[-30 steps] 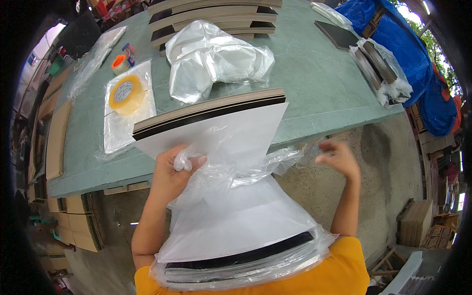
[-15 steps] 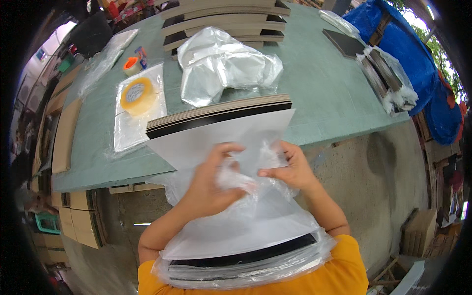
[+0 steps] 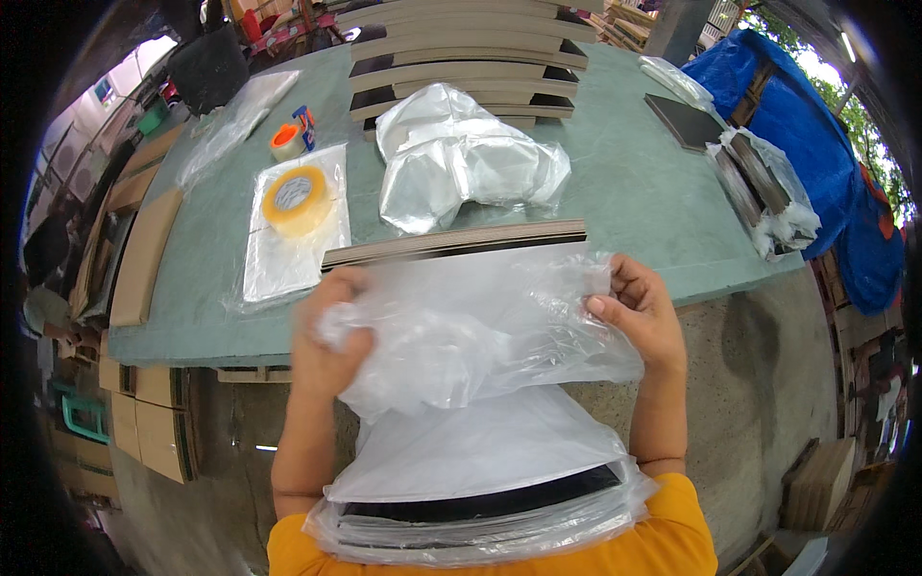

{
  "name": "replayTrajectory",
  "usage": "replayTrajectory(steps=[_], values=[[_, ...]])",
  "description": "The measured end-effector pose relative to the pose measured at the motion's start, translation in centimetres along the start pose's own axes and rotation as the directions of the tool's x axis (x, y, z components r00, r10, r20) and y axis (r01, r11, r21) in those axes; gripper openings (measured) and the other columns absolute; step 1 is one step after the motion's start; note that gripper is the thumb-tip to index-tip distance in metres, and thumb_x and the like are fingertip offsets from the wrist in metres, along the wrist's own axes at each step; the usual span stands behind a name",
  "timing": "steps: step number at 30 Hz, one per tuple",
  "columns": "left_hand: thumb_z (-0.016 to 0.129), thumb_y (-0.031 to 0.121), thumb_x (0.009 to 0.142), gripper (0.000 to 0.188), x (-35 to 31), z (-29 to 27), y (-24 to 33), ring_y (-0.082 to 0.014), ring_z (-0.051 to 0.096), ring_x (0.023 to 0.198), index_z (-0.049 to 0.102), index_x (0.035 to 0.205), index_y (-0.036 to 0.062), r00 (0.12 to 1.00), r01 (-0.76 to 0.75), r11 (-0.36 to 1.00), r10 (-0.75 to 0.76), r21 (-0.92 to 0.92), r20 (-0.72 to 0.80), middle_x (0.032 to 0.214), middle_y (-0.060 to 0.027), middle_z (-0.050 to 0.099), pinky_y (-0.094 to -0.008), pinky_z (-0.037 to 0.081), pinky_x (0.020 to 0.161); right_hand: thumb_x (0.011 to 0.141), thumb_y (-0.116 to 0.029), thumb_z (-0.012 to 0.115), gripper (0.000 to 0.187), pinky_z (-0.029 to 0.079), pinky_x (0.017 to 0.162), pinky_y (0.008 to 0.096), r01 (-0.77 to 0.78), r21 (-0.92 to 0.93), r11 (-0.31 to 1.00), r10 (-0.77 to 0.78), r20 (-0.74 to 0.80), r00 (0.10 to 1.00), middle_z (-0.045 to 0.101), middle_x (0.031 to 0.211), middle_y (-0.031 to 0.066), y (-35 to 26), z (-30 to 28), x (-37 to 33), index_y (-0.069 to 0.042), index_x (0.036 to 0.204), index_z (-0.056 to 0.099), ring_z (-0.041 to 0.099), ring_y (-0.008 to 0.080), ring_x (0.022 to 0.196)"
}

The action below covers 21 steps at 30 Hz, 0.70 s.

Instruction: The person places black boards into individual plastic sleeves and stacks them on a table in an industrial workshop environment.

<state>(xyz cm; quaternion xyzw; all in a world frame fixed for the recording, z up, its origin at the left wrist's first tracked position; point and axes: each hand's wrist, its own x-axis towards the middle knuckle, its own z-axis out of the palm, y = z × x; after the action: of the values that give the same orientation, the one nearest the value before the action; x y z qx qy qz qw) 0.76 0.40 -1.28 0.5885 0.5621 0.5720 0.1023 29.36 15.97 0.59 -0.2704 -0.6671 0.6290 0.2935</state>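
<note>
– So, where's the film?
– The film (image 3: pixel 490 341) spreads between the two hands, over the white sheet (image 3: pixel 499 451) that faces the stack (image 3: pixel 461 246) of boards. The stack's far end reaches over the near edge of the worktop (image 3: pixel 653 192); below, plastic-wrapped layers lie against the shirt (image 3: pixel 687 533). Whether the worktop bears any of it, I can't tell.
– And the fingers?
– On the right hand (image 3: pixel 639 312), thumb and fingers pinch the film's right edge. The left hand (image 3: pixel 331 331) is blurred: thumb and fingers curve about a bunched part, but I can't tell whether they press together.
– How would it handle?
– Light, limp and slippery, I'd judge, and easily torn over a corner. A gathered fold at each side gives the surest hold. The stack looks stiff and heavy, better taken by both sides so its layers don't slide.
– What about edges and room?
– Right of the stack, green worktop runs to the wrapped pack (image 3: pixel 764 192) by the near right corner. Leftward, the tape (image 3: pixel 298 221) sits on flat plastic (image 3: pixel 264 264) toward the near edge. Just beyond the stack, a crumpled bag (image 3: pixel 471 158) lies before the board piles (image 3: pixel 471 53) at the far edge.
</note>
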Motion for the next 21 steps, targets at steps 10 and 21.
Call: replayTrajectory(steps=[10, 21], values=[[0.063, 0.013, 0.071, 0.019, 0.8, 5.4, 2.5, -0.0137, 0.054, 0.063, 0.057, 0.086, 0.0023, 0.793, 0.341, 0.939, -0.266, -0.039, 0.547, 0.072, -0.0060, 0.059, -0.0249, 0.041, 0.056, 0.078, -0.009, 0.060, 0.023, 0.046, 0.062, 0.0230, 0.185, 0.362, 0.914, -0.183, -0.039, 0.982, 0.059, 0.083, 0.0057, 1.2, 4.7, 1.4, -0.001, 0.098, 0.051, 0.056, 0.0098, 0.071], [0.064, 0.004, 0.066, 0.013, 0.6, 4.7, 2.3, -0.0187, 0.056, 0.059, 0.059, 0.077, 0.0020, 0.893, 0.122, 0.985, -0.163, 0.121, 0.420, 0.067, -0.0100, 0.059, -0.0256, 0.042, 0.056, 0.067, -0.016, 0.072, 0.029, 0.044, 0.059, 0.0243, -0.081, -0.152, 0.985, 0.129, 0.341, 0.931, 0.059, 0.071, 0.0037, 0.3, 2.4, -0.4, 0.003, 0.084, 0.059, 0.052, 0.0101, 0.065]])
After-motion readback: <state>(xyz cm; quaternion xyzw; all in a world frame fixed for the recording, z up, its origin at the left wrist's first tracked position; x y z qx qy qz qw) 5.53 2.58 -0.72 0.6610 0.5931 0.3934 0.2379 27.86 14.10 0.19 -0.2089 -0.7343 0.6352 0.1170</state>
